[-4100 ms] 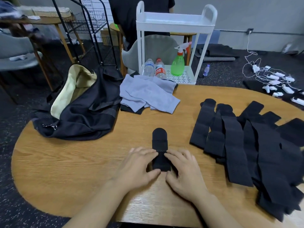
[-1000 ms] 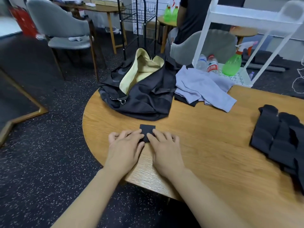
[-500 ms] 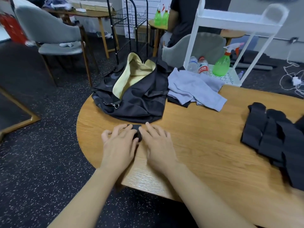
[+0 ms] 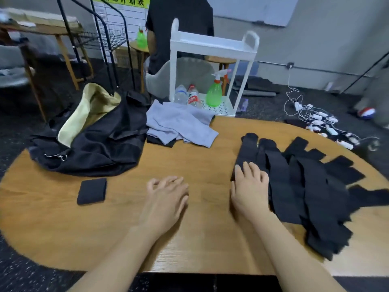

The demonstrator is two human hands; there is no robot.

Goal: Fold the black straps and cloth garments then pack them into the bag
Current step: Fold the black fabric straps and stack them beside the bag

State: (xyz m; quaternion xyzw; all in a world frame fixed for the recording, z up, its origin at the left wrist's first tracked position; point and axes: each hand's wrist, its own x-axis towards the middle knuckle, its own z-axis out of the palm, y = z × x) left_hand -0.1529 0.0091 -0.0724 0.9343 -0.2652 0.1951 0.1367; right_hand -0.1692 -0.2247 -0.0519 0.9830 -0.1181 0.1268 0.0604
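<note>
Straps: flat black fabric, overlapped | right hand fingers straight on 1 | left hand relaxed, empty

A yellow-green banner on the back wall carries black Chinese characters that read roughly "训练计划表"; its top edge is cut off by the frame. Below it hangs a white sheet ruled into a grid, whose cells are too small to read. On the lower shelf of the white cart behind the desk's far edge, a clear bottle bears a red label with white print, blurred beyond reading.
</note>
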